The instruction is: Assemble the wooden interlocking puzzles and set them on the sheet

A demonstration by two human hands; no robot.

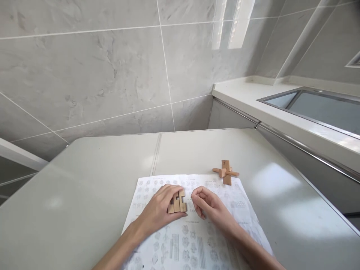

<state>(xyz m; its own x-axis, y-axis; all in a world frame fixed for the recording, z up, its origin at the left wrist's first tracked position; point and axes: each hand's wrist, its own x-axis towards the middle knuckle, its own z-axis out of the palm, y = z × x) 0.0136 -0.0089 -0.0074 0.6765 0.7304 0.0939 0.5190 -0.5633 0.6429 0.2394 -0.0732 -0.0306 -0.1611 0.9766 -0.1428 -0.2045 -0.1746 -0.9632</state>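
My left hand (165,200) is closed around several notched wooden puzzle blocks (177,204), pressed side by side between its thumb and fingers. They are just above or on a printed paper sheet (160,240); I cannot tell which. To the right, my right hand (206,204) has its fingers curled in, with nothing visible in them and a small gap between it and the blocks. Beyond it, several crossed wooden puzzle pieces (225,172) lie at the sheet's upper right edge, one with a dark mark at its top.
The sheet shows rows of small diagrams and lies on a pale, glossy table (84,180) with a seam. A grey tiled wall (112,75) rises behind. At the right runs a white counter (242,90) with a metal-framed sink or hob (317,108).
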